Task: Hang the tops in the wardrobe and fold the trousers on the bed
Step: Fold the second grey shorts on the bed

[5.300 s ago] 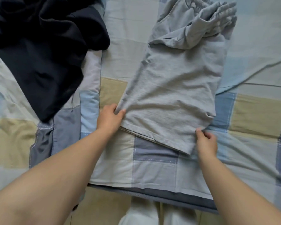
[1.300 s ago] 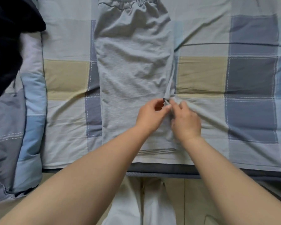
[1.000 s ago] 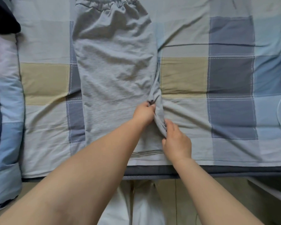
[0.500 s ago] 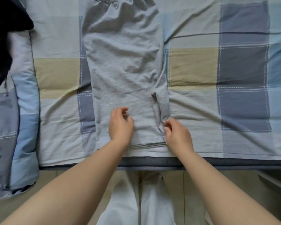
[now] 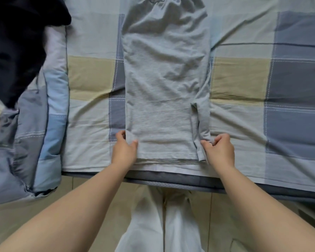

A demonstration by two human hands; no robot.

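Grey trousers lie lengthwise on the checked bed sheet, legs stacked, elastic waistband at the far top, hems at the near bed edge. My left hand pinches the near left corner of the hem between thumb and fingers. My right hand grips the near right corner, where a narrow flap of grey cloth is folded over along the right side.
A dark navy garment lies crumpled at the far left on a folded blue-grey quilt. The mattress edge runs across just below my hands; tiled floor and my white-clad legs are beneath.
My left hand slid from the middle of the trouser leg to the near left hem corner and took hold. My right hand moved down to the near right corner.
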